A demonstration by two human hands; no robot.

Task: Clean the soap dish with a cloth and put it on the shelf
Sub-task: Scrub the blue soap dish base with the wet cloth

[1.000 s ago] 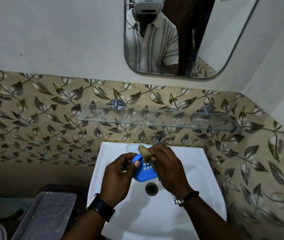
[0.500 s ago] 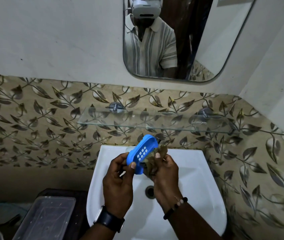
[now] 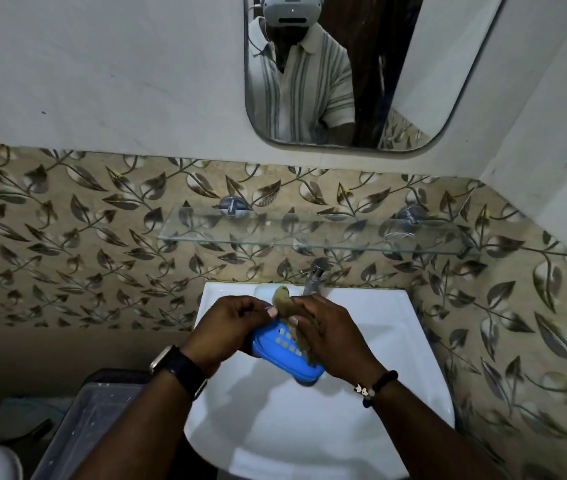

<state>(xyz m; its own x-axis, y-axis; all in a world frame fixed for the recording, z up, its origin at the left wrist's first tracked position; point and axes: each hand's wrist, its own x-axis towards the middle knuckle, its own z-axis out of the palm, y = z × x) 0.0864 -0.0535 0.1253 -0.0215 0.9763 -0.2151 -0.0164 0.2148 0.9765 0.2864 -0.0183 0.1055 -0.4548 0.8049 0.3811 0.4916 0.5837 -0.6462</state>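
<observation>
My left hand (image 3: 230, 327) grips the soap dish (image 3: 276, 358) by its end, right hand (image 3: 332, 337) pinches cloth (image 3: 282, 296) on it; light, stiff plastic, prob slick, so hold by the rims.

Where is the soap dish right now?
In the head view, the blue soap dish sits low and central over the sink, gripped by the left hand while the right hand holds the cloth against it, below the glass shelf.
</observation>
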